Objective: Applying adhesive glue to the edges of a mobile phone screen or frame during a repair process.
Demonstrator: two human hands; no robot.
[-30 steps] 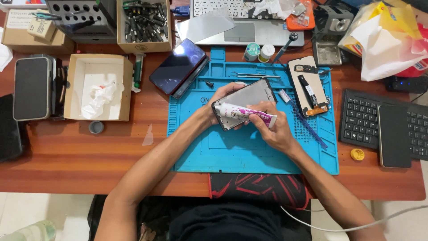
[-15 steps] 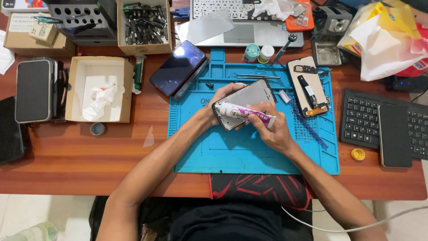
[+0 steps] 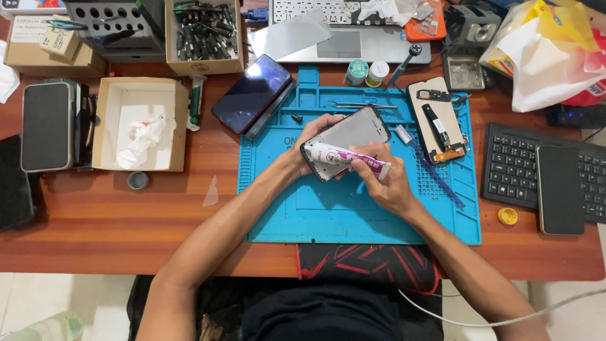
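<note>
2 bare hands work at the centre of the frame, above a blue mat [image 3: 328,215] laid on the wooden surface [image 3: 126,233]. Left hand [image 3: 309,142] has its grip closed around the lower-left end of a phone frame [image 3: 353,136], which is tilted and raised just above the mat. Right hand [image 3: 385,180] has its grip closed on a white and magenta tube [image 3: 347,158], laid across the lower edge of the phone frame with its narrow end pointing toward the left hand; whether the tip touches the frame cannot be told. Upper left of the mat, a dark phone [image 3: 252,95] lies partly over the mat edge. Right of the hands, an opened phone back [image 3: 437,120] with exposed parts rests on the mat, with a blue toothbrush [image 3: 429,167] just beside it. Left of the frame, an open cardboard box [image 3: 140,123] holds crumpled white paper. At the right edge, a black keyboard [image 3: 505,167] carries 1 dark phone [image 3: 559,189] on top, and a small yellow cap [image 3: 507,216] lies near it.
</note>
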